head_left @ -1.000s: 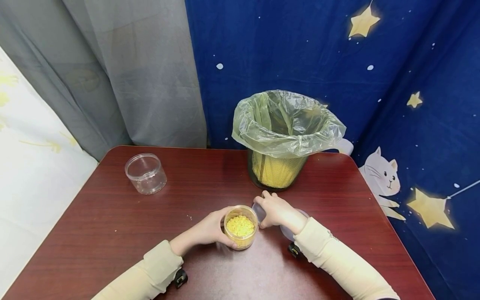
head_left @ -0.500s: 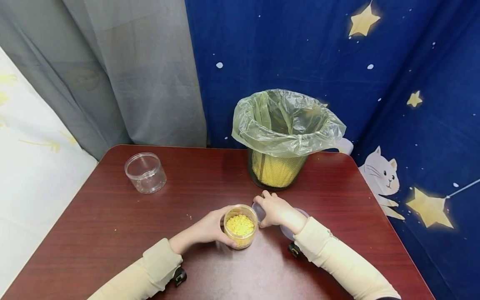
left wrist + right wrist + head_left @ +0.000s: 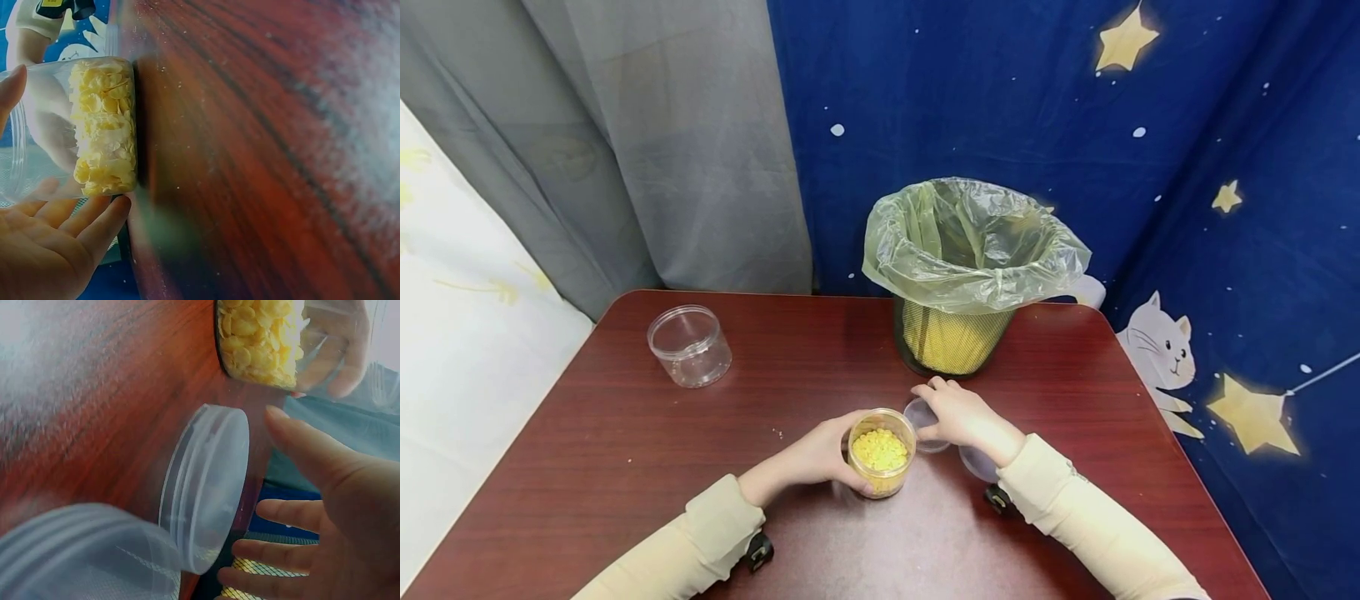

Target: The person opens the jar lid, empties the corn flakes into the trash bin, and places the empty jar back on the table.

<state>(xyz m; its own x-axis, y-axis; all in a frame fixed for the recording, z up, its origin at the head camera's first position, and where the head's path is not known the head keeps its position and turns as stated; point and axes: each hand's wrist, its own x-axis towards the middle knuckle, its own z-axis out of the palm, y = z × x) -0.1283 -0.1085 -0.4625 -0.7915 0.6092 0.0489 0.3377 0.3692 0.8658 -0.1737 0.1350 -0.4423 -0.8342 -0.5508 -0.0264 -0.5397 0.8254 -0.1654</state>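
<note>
Now, the left hand (image 3: 812,458) has its fingers and thumb wrapped round the jar (image 3: 889,484) of yellow flakes (image 3: 880,450), upright at the table's (image 3: 760,517) middle. Over on the right, the right hand (image 3: 966,417) spreads loose above the nearer lid (image 3: 220,481), holding nothing; a second lid (image 3: 978,464) lies just beside it. Looks like the lid-handling step, jar steadied. Picking up that nearer lid calls for thumb and fingers closing on its rim.

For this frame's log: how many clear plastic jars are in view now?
2: the held jar, containing yellow flakes, in the left hand; and the other jar, near the table's far left corner. None appear hidden.
</note>
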